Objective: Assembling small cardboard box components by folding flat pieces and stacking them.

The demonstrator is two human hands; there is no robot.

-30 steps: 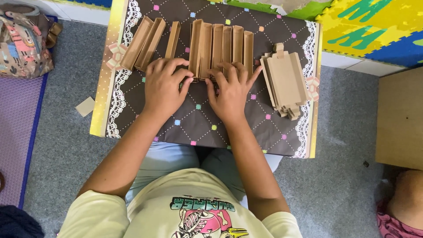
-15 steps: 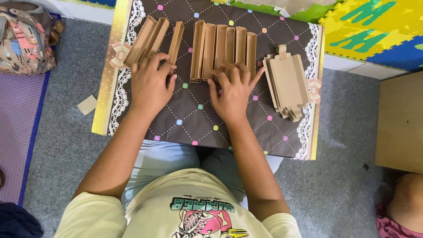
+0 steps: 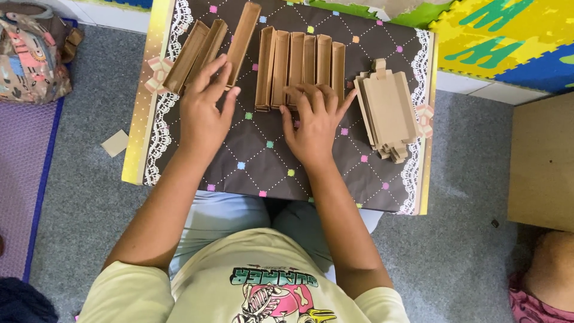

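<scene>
Folded brown cardboard strips (image 3: 299,63), each bent into a long narrow channel, stand side by side in a tight row at the far middle of a low table (image 3: 251,167). The table top is covered with dark brown paper that has a thin diamond grid, small coloured squares and a white lace border.

The right hand (image 3: 314,122) lies flat with the fingers spread wide, and its fingertips press on the near ends of the row; it grips nothing. The left hand (image 3: 206,110) is open too, the fingers slightly curled, and they touch the near end of one loose slanted strip (image 3: 242,36). Just left of this one, two more cardboard channels (image 3: 194,51) lie tilted, close together, near the lace edge.

At the right end of the table a stack of flat cardboard cut-outs (image 3: 388,107) rests, unfolded, with small tabs at the edges, a little apart from the row.

The table stands on a grey carpet (image 3: 89,197). A patterned fabric bag (image 3: 33,57) lies at the far left, and bright foam puzzle mats (image 3: 508,42) are at the far right.
</scene>
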